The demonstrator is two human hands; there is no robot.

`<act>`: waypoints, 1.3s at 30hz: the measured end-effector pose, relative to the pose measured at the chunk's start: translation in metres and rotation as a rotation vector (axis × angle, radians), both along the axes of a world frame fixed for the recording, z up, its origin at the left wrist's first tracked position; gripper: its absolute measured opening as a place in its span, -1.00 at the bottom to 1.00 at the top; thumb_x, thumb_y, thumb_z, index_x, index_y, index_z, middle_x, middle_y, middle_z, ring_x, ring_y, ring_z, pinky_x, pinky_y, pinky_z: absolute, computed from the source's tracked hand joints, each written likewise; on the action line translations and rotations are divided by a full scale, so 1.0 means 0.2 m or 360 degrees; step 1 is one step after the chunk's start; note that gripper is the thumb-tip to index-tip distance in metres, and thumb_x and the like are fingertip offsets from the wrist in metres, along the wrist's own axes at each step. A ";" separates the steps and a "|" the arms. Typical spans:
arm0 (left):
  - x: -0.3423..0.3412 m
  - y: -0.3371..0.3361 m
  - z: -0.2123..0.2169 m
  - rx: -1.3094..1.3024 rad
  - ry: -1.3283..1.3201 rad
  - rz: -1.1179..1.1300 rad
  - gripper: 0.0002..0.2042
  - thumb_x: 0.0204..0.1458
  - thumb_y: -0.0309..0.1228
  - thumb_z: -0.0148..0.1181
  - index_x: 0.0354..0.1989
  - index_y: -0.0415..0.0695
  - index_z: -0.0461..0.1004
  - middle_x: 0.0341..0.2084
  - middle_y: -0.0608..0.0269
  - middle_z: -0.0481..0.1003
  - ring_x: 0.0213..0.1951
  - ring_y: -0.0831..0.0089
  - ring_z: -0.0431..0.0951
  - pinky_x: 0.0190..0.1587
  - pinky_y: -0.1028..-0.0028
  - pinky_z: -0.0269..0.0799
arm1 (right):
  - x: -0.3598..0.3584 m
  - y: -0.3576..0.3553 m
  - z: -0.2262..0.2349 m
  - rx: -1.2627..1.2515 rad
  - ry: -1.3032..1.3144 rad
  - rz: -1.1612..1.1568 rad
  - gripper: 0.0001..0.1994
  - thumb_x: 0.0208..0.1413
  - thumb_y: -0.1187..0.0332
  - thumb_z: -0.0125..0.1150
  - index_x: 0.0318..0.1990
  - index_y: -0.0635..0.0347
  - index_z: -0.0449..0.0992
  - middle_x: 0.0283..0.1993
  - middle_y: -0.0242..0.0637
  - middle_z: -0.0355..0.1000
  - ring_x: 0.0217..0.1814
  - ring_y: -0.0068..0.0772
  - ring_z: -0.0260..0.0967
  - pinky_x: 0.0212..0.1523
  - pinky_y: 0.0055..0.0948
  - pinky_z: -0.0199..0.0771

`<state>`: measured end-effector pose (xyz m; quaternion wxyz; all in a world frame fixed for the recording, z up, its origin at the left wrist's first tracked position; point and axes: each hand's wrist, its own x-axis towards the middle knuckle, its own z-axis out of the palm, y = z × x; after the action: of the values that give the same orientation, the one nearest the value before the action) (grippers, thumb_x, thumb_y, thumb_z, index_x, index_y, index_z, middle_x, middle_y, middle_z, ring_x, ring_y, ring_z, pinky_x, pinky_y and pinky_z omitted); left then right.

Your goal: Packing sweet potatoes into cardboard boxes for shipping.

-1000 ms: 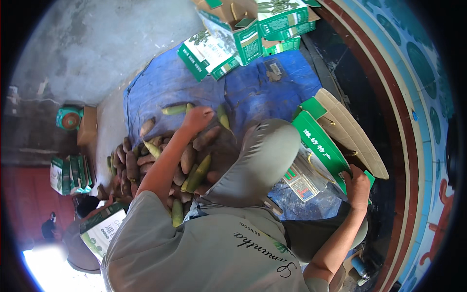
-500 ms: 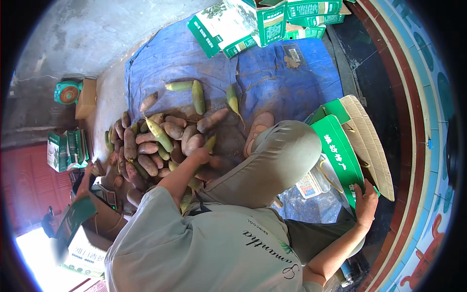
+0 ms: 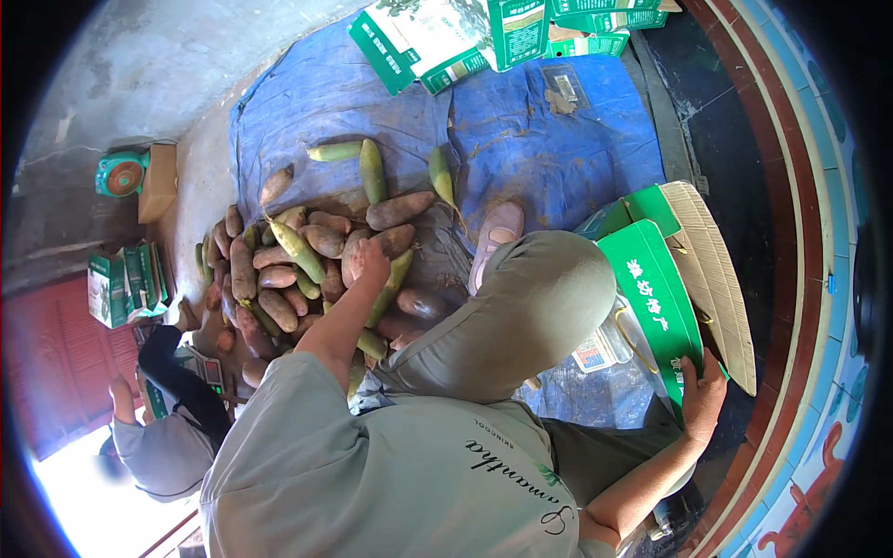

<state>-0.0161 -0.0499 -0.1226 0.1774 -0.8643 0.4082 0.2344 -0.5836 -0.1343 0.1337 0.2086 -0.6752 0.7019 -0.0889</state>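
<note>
My left hand (image 3: 369, 264) reaches into a pile of reddish-brown radishes (image 3: 277, 310), its fingers bent against one reddish-brown radish (image 3: 397, 240); the fingertips are partly hidden. Just below it lies a long green radish (image 3: 389, 290), and a pale green one (image 3: 298, 249) rests on top of the pile to the left. Off to the right, my right hand (image 3: 704, 395) grips the edge of an open green carton (image 3: 651, 293), thumb on the green face. The carton stands tilted beside my knee, with its brown corrugated flap (image 3: 712, 279) folded outward.
A blue tarp (image 3: 549, 149) covers the floor, with loose green radishes (image 3: 372, 172) on it. Several green-and-white cartons (image 3: 516, 33) lie at the far edge. Another person (image 3: 177, 446) bends at the left, near stacked cartons (image 3: 126, 284) and a small teal fan (image 3: 121, 175).
My left hand has moved farther over the pile, and a reddish-brown radish beside it has shifted. My right hand stays on the carton. The other person's carton has left the lower-left area.
</note>
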 end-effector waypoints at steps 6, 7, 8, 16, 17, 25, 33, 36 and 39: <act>0.01 -0.03 -0.06 -0.0038 -0.0089 0.0044 -0.35 -0.15 -0.24 0.32 0.16 -0.01 0.19 0.07 0.12 0.24 0.14 0.13 0.28 0.06 0.23 0.37 | 0.00 0.00 -0.02 -0.0097 -0.0030 0.0052 -0.77 0.02 0.44 0.25 -0.16 0.31 0.46 -0.36 -0.03 0.46 -0.32 -0.10 0.46 -0.30 -0.31 0.41; -0.01 -0.06 -0.07 0.0009 -0.0099 0.0101 -0.34 -0.14 -0.23 0.32 0.17 -0.01 0.18 0.07 0.12 0.23 0.12 0.15 0.30 0.07 0.26 0.36 | 0.00 -0.01 -0.01 -0.0093 -0.0017 0.0052 -0.77 0.02 0.44 0.25 -0.16 0.31 0.46 -0.36 -0.03 0.46 -0.32 -0.10 0.46 -0.30 -0.31 0.41; -0.02 -0.09 -0.06 0.0013 -0.0086 0.0101 -0.34 -0.14 -0.23 0.32 0.17 -0.01 0.18 0.07 0.12 0.23 0.12 0.15 0.30 0.07 0.26 0.36 | 0.02 -0.01 0.01 -0.0036 -0.0040 0.0027 -0.79 0.02 0.45 0.25 -0.18 0.31 0.46 -0.39 -0.04 0.45 -0.36 -0.11 0.44 -0.32 -0.32 0.39; -0.02 -0.12 -0.10 0.0208 -0.0119 0.0230 -0.23 -0.28 -0.14 0.47 0.08 -0.09 0.13 0.08 0.05 0.23 0.16 0.11 0.30 0.12 0.25 0.35 | 0.02 -0.02 0.01 0.0102 -0.0097 -0.0024 -0.79 0.08 0.46 0.19 -0.14 0.35 0.44 -0.35 -0.10 0.46 -0.34 -0.29 0.39 -0.24 -0.38 0.37; -0.02 -0.12 -0.10 0.0208 -0.0117 0.0230 -0.23 -0.28 -0.14 0.47 0.08 -0.09 0.13 0.08 0.05 0.23 0.16 0.11 0.30 0.12 0.25 0.35 | 0.02 -0.02 0.01 0.0102 -0.0095 -0.0024 -0.79 0.08 0.46 0.19 -0.14 0.35 0.44 -0.35 -0.10 0.46 -0.34 -0.29 0.39 -0.24 -0.38 0.37; -0.11 -0.16 0.03 0.0247 -0.0165 0.0144 -0.13 -0.34 0.00 0.44 0.13 -0.08 0.11 0.04 0.05 0.33 0.10 0.12 0.38 0.08 0.26 0.38 | 0.05 0.00 0.02 -0.0085 0.0036 0.0055 -0.79 0.01 0.48 0.23 -0.18 0.32 0.45 -0.32 -0.03 0.45 -0.27 0.00 0.45 -0.27 -0.30 0.40; -0.09 -0.23 0.28 -0.0142 0.1050 0.1109 -0.25 -0.25 -0.11 0.37 0.15 -0.15 0.24 -0.07 0.16 0.45 -0.11 0.34 0.50 -0.18 0.33 0.43 | 0.09 0.03 0.09 -0.0155 0.0027 0.0171 -0.81 -0.07 0.47 0.23 -0.25 0.27 0.48 -0.31 -0.10 0.44 -0.23 0.02 0.40 -0.23 -0.19 0.39; -0.04 -0.32 0.42 -0.0428 0.1480 0.1195 -0.28 -0.22 -0.14 0.35 0.15 -0.17 0.24 -0.04 0.18 0.44 -0.11 0.37 0.48 -0.21 0.37 0.40 | 0.12 0.04 0.13 -0.0032 -0.0052 0.0240 -0.81 -0.08 0.45 0.22 -0.25 0.21 0.51 -0.32 -0.15 0.45 -0.23 -0.04 0.42 -0.21 -0.19 0.41; -0.21 -0.50 0.81 -0.0797 0.1499 0.1025 -0.30 -0.17 -0.17 0.32 0.16 -0.20 0.22 -0.03 0.16 0.43 -0.06 0.37 0.44 -0.12 0.38 0.36 | 0.13 0.07 0.14 -0.0040 -0.0109 0.0270 -0.82 -0.07 0.46 0.20 -0.25 0.18 0.52 -0.34 -0.16 0.46 -0.23 -0.06 0.43 -0.20 -0.20 0.42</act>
<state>-0.0575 -0.1498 0.0393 -0.3095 -0.7631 0.2040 0.5294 -0.5585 -0.1203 0.1615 0.2309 -0.7313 0.6335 -0.1027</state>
